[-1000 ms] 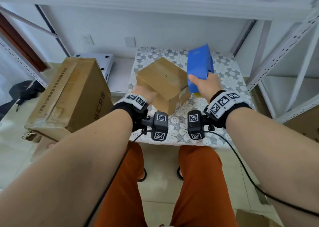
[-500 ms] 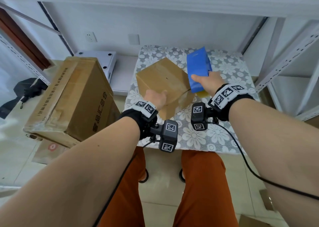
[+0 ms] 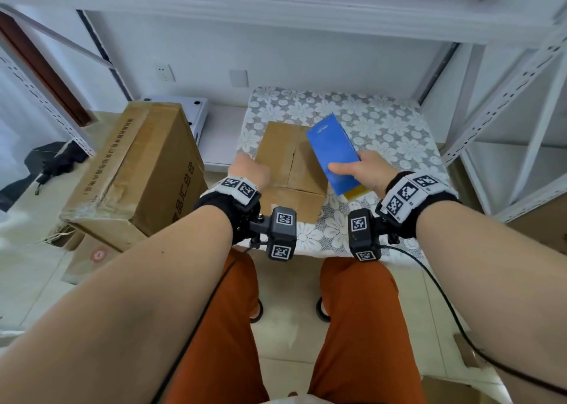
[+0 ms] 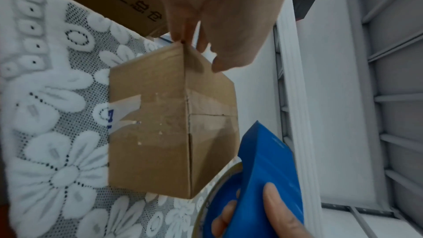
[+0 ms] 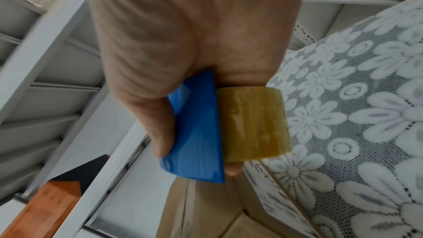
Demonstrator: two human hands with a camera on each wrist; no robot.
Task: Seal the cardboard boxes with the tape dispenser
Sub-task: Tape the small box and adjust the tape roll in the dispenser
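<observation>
A small brown cardboard box (image 3: 290, 170) sits on the lace-covered table (image 3: 386, 127), its top flaps meeting in a centre seam. My left hand (image 3: 250, 170) grips the box's near left corner; the left wrist view shows its fingers (image 4: 206, 24) pinching that corner of the box (image 4: 169, 120). My right hand (image 3: 365, 173) holds the blue tape dispenser (image 3: 333, 155) tilted over the top's right side. A yellowish tape roll (image 5: 251, 124) sits in the dispenser (image 5: 196, 133). Old clear tape covers one side.
A large cardboard box (image 3: 135, 173) leans at the left, over flattened cardboard (image 3: 92, 256) on the floor. A white device (image 3: 190, 109) lies on the low shelf behind. White rack posts (image 3: 503, 103) stand at the right. A black object (image 3: 46, 164) lies far left.
The small box has turned from corner-on to square-on and now lies flat. The dispenser has come down and left over the box top. My left hand moved to the box's left corner.
</observation>
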